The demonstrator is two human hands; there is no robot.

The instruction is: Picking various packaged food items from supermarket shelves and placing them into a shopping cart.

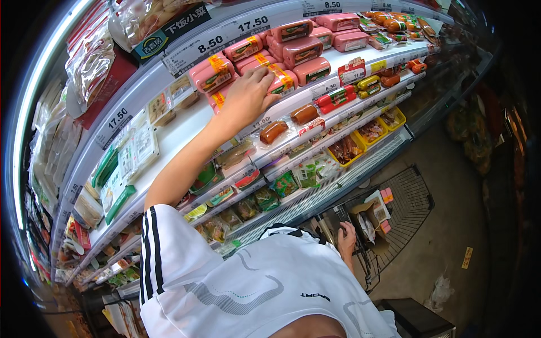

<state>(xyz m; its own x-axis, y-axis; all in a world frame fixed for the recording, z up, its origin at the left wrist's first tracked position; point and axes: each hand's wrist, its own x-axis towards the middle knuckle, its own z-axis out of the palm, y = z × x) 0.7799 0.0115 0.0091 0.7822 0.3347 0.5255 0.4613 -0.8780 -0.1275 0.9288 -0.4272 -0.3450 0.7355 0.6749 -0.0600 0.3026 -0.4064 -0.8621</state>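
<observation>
My left hand lies palm down on a pile of pink sausage packs with orange-yellow stickers. Its fingertips touch one sausage pack, and the thumb rests near the shelf's front edge. Whether the fingers grip the pack cannot be told. More pink sausage packs are stacked just beyond it. Low on the right, my right hand is at the handle end of a wire shopping cart, its grip unclear. The cart holds an open brown paper bag, a flat white pack and several small pink packs.
Refrigerated shelves curve across the view, with price strips along their edges. Flat white packs lie left of my arm. Brown sausages and yellow trays of meat sit lower. A dark box stands on the floor behind the cart.
</observation>
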